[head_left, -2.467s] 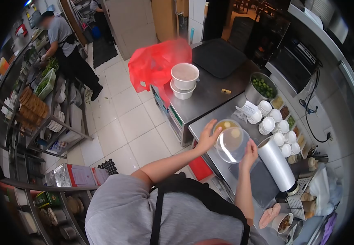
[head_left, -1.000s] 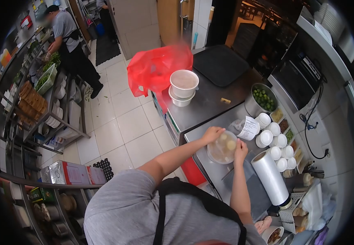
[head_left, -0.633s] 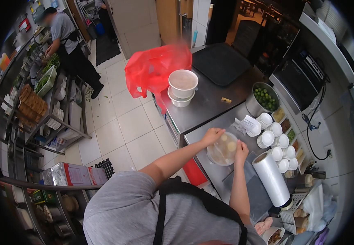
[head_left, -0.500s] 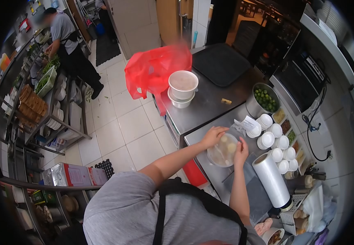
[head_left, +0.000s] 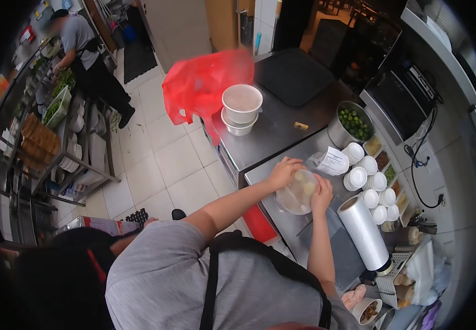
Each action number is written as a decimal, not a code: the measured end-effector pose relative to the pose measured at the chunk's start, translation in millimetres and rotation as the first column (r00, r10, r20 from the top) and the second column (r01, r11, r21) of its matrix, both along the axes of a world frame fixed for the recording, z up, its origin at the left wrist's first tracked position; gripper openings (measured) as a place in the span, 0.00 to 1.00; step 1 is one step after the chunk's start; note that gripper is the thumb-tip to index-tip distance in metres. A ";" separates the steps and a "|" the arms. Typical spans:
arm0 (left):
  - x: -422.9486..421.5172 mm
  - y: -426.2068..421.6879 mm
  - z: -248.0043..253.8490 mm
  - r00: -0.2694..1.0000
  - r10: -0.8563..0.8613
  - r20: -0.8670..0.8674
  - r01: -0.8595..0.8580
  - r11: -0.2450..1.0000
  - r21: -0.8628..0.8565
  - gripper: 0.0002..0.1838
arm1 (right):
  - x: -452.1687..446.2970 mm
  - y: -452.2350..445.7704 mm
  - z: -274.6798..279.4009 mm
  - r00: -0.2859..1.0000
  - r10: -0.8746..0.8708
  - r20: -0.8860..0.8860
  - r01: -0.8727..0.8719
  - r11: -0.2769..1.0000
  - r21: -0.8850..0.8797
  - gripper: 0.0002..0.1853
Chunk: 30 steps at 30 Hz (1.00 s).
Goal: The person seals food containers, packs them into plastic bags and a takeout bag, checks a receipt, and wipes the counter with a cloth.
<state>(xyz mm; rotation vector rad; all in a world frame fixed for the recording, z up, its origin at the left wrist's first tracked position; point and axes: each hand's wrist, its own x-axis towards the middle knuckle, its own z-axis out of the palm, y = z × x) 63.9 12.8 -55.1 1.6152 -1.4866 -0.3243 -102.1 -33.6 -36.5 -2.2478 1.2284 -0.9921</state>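
Both of my hands are on a round bowl with a clear film or lid [head_left: 294, 199], through which pale round pieces show. My left hand [head_left: 285, 174] curls over its far left edge. On the right side, the fingers of my right hand [head_left: 321, 193] press against the rim. Just beyond the bowl lies a printed paper slip [head_left: 334, 161] on clear plastic. Stacks of small white lidded cups [head_left: 368, 181] stand to the right, and a large roll of clear film [head_left: 363, 234] lies nearer to me.
Two stacked white tubs [head_left: 242, 104] stand by a red plastic bag [head_left: 202, 82] on the left counter, with a black tray [head_left: 293, 77] behind. A metal pot of green limes [head_left: 353, 124] is at the back right. One co-worker [head_left: 81, 44] handles greens; another [head_left: 67, 275] is close behind my left.
My right hand has closed in on the bowl's rim, and my left hand has shifted slightly. A person in dark clothing has come into view at the lower left.
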 end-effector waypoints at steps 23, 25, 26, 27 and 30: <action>-177.3 13.5 88.3 0.937 -0.340 0.082 0.349 0.925 -0.154 0.15 | -366.9 90.3 7.7 0.511 -0.728 0.457 0.763 0.629 0.149 0.14; -253.8 21.1 74.3 0.799 -0.602 0.006 0.600 0.796 -0.082 0.13 | -412.9 95.5 -8.8 0.415 -0.785 0.460 0.809 0.550 0.210 0.14; -295.6 30.4 65.3 0.708 -0.693 -0.138 0.698 0.716 -0.011 0.12 | -433.8 93.9 -22.7 0.421 -0.834 0.357 0.830 0.513 0.219 0.14; -333.6 41.7 63.5 0.630 -0.729 -0.268 0.768 0.637 0.072 0.12 | -453.0 92.2 -30.8 0.424 -0.871 0.250 0.850 0.478 0.223 0.14; -440.9 36.8 3.5 0.454 -0.589 -0.669 0.874 0.441 0.204 0.12 | -477.5 65.6 -42.0 0.544 -0.831 0.121 0.735 0.541 0.409 0.15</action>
